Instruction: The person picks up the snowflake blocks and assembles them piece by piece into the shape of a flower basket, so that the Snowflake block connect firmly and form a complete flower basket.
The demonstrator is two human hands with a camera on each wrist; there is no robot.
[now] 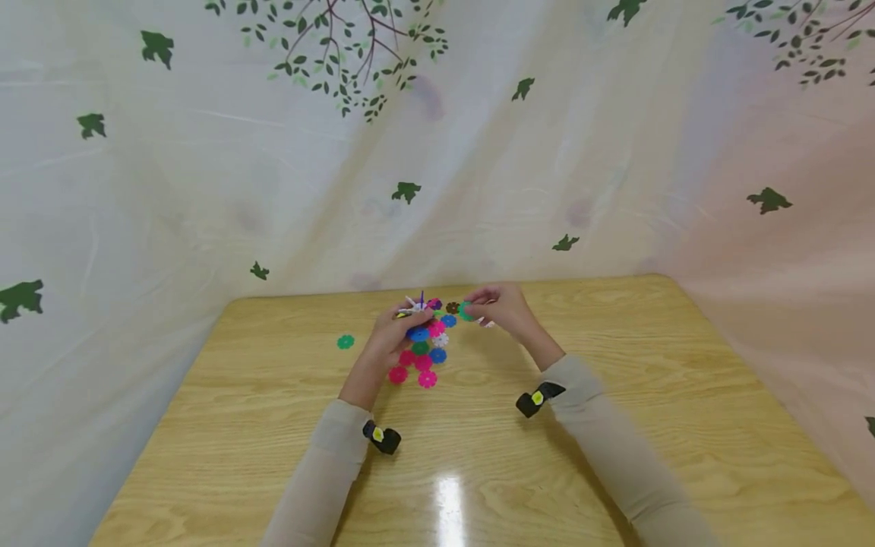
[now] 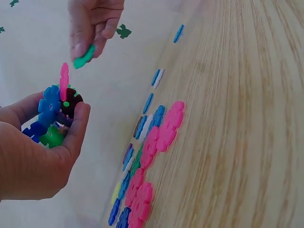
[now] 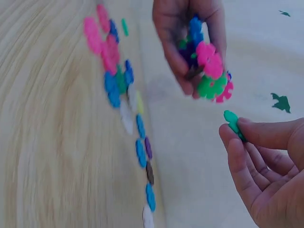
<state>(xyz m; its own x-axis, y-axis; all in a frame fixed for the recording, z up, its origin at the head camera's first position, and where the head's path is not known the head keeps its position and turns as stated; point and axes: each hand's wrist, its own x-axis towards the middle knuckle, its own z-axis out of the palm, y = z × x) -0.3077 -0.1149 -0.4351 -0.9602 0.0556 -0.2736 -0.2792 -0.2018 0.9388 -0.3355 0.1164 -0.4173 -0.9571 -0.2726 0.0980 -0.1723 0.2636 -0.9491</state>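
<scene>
My left hand (image 1: pixel 388 334) holds a cluster of flower-shaped plastic discs (image 2: pixel 49 108) slotted together, with blue, pink, green and dark brown pieces showing. Its fingers wrap round the cluster from below and hide part of it. To the right, my right hand (image 1: pixel 507 311) pinches a single green flower-shaped disc (image 3: pixel 232 124) between thumb and fingers. In the right wrist view a small gap separates this disc from the cluster. Both hands are raised above the far part of the table.
Loose flower-shaped discs, several pink (image 1: pixel 427 378), blue (image 1: pixel 437 355) and white, lie flat on the wooden table (image 1: pixel 273 425) under and between the hands. One green disc (image 1: pixel 345 342) lies apart at the left. A patterned cloth (image 1: pixel 478 190) hangs behind the table's far edge.
</scene>
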